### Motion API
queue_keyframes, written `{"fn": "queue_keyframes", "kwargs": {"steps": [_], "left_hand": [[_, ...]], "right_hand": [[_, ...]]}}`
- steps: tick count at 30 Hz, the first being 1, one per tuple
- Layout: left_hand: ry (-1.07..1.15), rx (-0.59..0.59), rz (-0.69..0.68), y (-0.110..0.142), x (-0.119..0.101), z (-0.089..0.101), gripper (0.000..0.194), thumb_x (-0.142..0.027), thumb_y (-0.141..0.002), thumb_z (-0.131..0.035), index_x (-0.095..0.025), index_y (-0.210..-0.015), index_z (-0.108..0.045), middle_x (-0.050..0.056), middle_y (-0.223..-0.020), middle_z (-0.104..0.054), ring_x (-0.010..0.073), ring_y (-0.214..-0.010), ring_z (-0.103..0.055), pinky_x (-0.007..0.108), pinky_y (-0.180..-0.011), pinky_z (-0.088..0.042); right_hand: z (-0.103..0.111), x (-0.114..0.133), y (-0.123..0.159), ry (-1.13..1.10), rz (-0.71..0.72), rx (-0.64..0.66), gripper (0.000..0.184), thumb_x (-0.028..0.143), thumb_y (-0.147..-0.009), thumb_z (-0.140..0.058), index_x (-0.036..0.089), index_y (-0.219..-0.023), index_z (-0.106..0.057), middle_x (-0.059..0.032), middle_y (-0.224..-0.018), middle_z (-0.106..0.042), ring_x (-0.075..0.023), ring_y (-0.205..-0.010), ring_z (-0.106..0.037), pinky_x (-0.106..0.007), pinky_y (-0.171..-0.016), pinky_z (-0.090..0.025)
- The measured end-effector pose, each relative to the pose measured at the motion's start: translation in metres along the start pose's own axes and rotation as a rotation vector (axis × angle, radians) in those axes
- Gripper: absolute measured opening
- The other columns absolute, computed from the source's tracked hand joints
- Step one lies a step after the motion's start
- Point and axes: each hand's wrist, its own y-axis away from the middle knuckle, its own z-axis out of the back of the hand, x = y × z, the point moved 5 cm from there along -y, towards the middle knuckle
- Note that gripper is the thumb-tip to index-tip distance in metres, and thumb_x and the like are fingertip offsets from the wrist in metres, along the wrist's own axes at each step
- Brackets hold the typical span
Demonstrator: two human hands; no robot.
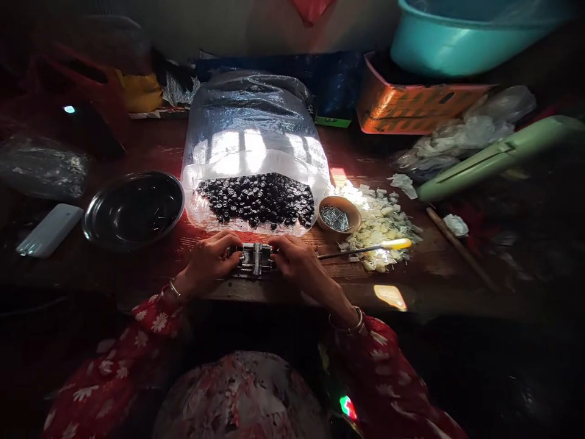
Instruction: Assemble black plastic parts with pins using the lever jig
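A small metal fixture (256, 259) with spring-like parts lies near the table's front edge. My left hand (211, 259) pinches at its left end, and a small dark piece shows at the fingertips. On the opposite end, my right hand (295, 259) has its fingers closed; what they grip is hidden. Just behind the fixture, many small black round parts (260, 198) spill from the mouth of a clear plastic bag (256, 122). To the right stands a brown bowl (354, 222) of metal pins, beside a heap of pale plastic pieces (388, 228). A screwdriver (395, 244) with a yellow handle rests on that heap.
A dark metal basin (132, 210) and a white phone-like box (50, 230) lie on the left. At the right are a green tube-like object (498, 158) and a wooden stick (461, 249). An orange basket (420, 107) and a turquoise tub (466, 42) stand at the back.
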Motion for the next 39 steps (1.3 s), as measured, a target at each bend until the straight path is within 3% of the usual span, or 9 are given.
{"fn": "queue_keyframes", "kwargs": {"steps": [4,10,14,25,32,36,39], "left_hand": [[-0.045,-0.019,0.024,-0.002,0.001,-0.003,0.004,-0.019,-0.091,-0.067,-0.022,-0.092,-0.071,0.002,-0.109,-0.07,0.0107,-0.075,-0.061,0.026,-0.069,-0.047],[0.086,-0.048,0.043,-0.002,0.0,0.0,0.005,-0.019,-0.09,-0.069,-0.021,-0.087,-0.073,0.001,-0.093,-0.067,0.0116,-0.074,-0.058,0.025,-0.065,-0.046],[0.155,-0.062,0.037,0.001,0.002,-0.002,0.006,-0.022,-0.093,-0.069,-0.021,-0.093,-0.075,0.003,-0.098,-0.069,0.0116,-0.074,-0.058,0.025,-0.062,-0.046],[0.055,-0.018,0.014,-0.001,0.002,-0.01,0.009,-0.017,-0.091,-0.067,-0.023,-0.095,-0.073,0.003,-0.104,-0.067,0.0144,-0.089,-0.064,0.026,-0.073,-0.052],[0.155,-0.086,0.081,0.001,0.005,-0.011,0.005,-0.018,-0.09,-0.068,-0.02,-0.088,-0.072,0.004,-0.101,-0.065,0.0135,-0.082,-0.059,0.026,-0.069,-0.05],[0.097,-0.034,0.147,-0.001,0.003,-0.013,0.007,-0.018,-0.091,-0.065,-0.02,-0.085,-0.069,0.002,-0.103,-0.065,0.0123,-0.079,-0.056,0.026,-0.068,-0.047],[0.093,0.002,0.223,-0.004,0.002,-0.013,0.006,-0.018,-0.088,-0.064,-0.021,-0.084,-0.066,0.0,-0.091,-0.063,0.0127,-0.076,-0.054,0.025,-0.065,-0.043]], "right_hand": [[-0.009,-0.001,-0.003,0.102,-0.016,0.014,0.025,0.008,-0.091,-0.062,0.023,-0.11,-0.069,-0.0081,-0.106,-0.071,-0.0267,-0.101,-0.063,-0.038,-0.088,-0.05],[-0.009,-0.002,-0.001,0.086,-0.011,-0.05,0.012,0.011,-0.094,-0.065,0.023,-0.095,-0.07,-0.009,-0.106,-0.069,-0.0282,-0.104,-0.059,-0.041,-0.09,-0.051],[-0.007,-0.003,0.001,0.082,-0.005,-0.086,0.011,0.014,-0.095,-0.067,0.024,-0.094,-0.071,-0.0082,-0.108,-0.07,-0.0288,-0.103,-0.056,-0.044,-0.093,-0.05],[-0.01,-0.005,0.003,0.002,-0.076,-0.151,0.013,0.014,-0.091,-0.067,0.026,-0.094,-0.072,-0.0075,-0.115,-0.07,-0.0294,-0.113,-0.058,-0.047,-0.102,-0.048],[-0.009,-0.008,0.002,-0.029,-0.115,-0.106,0.011,0.017,-0.093,-0.065,0.026,-0.093,-0.071,-0.0043,-0.108,-0.075,-0.0271,-0.106,-0.062,-0.044,-0.098,-0.045],[-0.009,-0.007,0.002,-0.024,-0.13,-0.102,0.01,0.018,-0.092,-0.064,0.026,-0.091,-0.07,-0.0041,-0.107,-0.074,-0.0269,-0.105,-0.062,-0.043,-0.097,-0.045],[-0.012,-0.006,0.0,0.037,-0.151,-0.111,0.01,0.017,-0.091,-0.064,0.026,-0.09,-0.069,-0.0044,-0.106,-0.075,-0.0276,-0.105,-0.061,-0.044,-0.094,-0.043]]}}
